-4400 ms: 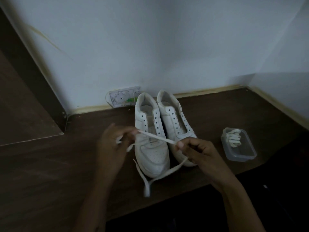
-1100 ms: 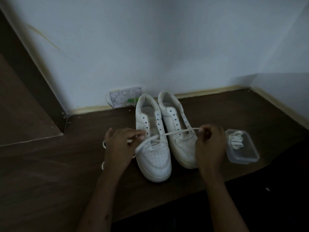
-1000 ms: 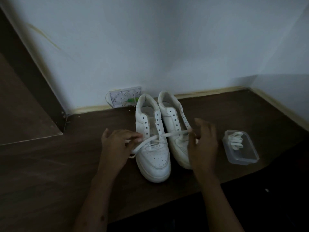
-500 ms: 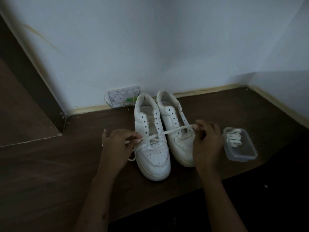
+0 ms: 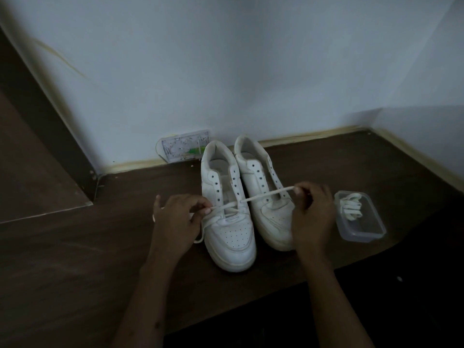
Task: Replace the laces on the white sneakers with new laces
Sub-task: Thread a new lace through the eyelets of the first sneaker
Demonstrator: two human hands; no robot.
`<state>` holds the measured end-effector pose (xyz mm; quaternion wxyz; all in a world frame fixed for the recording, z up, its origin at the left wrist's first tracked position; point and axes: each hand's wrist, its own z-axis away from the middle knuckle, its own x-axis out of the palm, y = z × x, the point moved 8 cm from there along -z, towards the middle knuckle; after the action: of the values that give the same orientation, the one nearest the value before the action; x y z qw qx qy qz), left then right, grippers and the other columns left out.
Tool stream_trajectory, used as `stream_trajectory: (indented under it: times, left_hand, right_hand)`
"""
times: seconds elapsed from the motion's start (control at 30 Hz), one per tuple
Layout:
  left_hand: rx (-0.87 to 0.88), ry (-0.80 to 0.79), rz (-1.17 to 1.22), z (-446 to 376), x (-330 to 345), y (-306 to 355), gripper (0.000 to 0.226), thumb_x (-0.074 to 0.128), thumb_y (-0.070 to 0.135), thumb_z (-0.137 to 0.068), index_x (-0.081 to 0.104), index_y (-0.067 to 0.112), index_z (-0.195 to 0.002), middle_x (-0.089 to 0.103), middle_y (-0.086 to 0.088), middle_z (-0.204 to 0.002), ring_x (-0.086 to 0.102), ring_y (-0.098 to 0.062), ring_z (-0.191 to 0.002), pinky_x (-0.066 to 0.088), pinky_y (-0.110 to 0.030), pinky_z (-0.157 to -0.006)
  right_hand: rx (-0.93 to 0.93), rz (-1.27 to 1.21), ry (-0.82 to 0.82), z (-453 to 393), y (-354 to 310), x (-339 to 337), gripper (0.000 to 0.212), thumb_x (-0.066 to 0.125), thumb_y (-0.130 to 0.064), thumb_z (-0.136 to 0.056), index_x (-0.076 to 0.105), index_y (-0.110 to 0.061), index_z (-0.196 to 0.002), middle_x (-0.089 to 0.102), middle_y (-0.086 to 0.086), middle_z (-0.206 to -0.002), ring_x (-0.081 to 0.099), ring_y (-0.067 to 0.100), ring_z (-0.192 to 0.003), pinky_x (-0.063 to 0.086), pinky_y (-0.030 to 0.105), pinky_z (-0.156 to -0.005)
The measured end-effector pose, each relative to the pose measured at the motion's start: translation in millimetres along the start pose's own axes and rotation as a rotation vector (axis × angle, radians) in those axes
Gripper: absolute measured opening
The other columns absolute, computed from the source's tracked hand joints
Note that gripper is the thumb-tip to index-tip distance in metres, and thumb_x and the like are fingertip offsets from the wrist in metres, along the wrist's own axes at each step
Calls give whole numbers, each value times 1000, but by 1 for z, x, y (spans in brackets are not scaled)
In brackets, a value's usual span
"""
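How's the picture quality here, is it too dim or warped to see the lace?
Head view: dim and underexposed, dark toward the bottom edge; wide-angle bending curves the wall edges; no glare; the white lace still stands out against the sneakers, pinched by both hands.

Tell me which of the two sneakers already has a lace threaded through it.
The left sneaker, nearer the left hand: the lace runs through its lowest eyelets, both hands pinching its ends. The right sneaker shows only bare eyelets.

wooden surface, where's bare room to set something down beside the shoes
Free: the dark wooden surface left of the left hand, and the stretch behind the clear plastic container toward the right wall. Crowded: between both hands, where the two white sneakers and the taut white lace sit.
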<state>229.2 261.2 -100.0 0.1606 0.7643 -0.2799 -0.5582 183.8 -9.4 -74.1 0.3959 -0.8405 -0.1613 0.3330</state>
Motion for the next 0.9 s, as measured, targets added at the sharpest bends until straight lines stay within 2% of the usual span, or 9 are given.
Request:
stream_trajectory:
  times: [0.07, 0.17, 0.27, 0.37, 0.53, 0.6, 0.73, 0.83, 0.9]
  left_hand:
    - [1, -5, -7, 0, 0, 1, 11, 67, 30, -87, 65, 41, -86, 62, 25, -87, 56, -4, -97, 11, -59, -115]
    - [2, -4, -6, 0, 1, 3, 10, 66, 30, -88, 66, 41, -88, 58, 26, -86, 56, -4, -98, 10, -57, -116]
    - [2, -3, -16, 0, 0, 3, 9, 66, 31, -88, 67, 40, -90, 59, 26, -88, 56, -5, -100, 8, -56, -116]
    - [1, -7, -36, 0, -1, 2, 7, 66, 32, -88, 66, 40, -88, 62, 23, -87, 56, -6, -99, 10, -57, -115]
    - [-12, -16, -49, 1, 0, 0, 8, 65, 34, -89, 64, 42, -88, 55, 27, -85, 48, -1, -98, 7, -56, -116]
    - [-16, -16, -45, 1, 0, 1, 8, 64, 34, -90, 63, 43, -88, 54, 27, -85, 47, 0, -98, 6, -55, -116]
    - [-4, -18, -51, 1, 2, 2, 6, 63, 35, -90, 64, 40, -90, 60, 24, -89, 53, -4, -101, 6, -56, -116]
    - [3, -15, -63, 1, 2, 2, 6, 63, 35, -90, 64, 41, -89, 59, 24, -89, 56, -6, -101, 8, -58, -115]
    - [6, -22, -88, 1, 2, 2, 7, 62, 35, -90, 63, 41, -89, 60, 24, -89, 56, -7, -102, 7, -59, -114]
  right_hand:
    - [-61, -11, -25, 2, -7, 2, 12, 62, -6, -90, 68, -11, -100, 53, -7, -104, 52, 1, -82, 39, 4, -73]
    - [-194, -50, -326, 19, -30, 36, 21, 62, -12, -92, 66, -14, -113, 57, -6, -113, 57, -1, -85, 41, 5, -74]
    - [-338, -5, -505, 39, -42, 60, 18, 62, -14, -92, 69, -14, -109, 63, -7, -100, 58, 2, -87, 45, 11, -78]
    - [-312, -5, -390, 27, -34, 48, 11, 65, -6, -88, 72, -13, -94, 64, -4, -89, 54, -2, -75, 41, 5, -74]
    - [-79, 14, -84, -2, -5, 2, 15, 65, -2, -87, 72, -11, -96, 60, -6, -91, 55, -2, -75, 40, 2, -72]
    - [-89, 23, -115, 0, -7, 5, 17, 65, -6, -88, 71, -14, -102, 58, -9, -100, 59, 4, -83, 38, 0, -71]
    - [-214, 16, -431, 23, -30, 42, 28, 62, -17, -92, 64, -21, -120, 52, -17, -114, 54, -4, -95, 39, 3, -78]
    - [-356, 46, -488, 37, -43, 56, 15, 63, -12, -91, 71, -15, -104, 62, -7, -98, 55, 2, -84, 43, 9, -75]
    - [-321, 58, -428, 30, -37, 50, 12, 63, -6, -90, 71, -13, -94, 63, -4, -89, 56, 5, -78, 42, 10, -72]
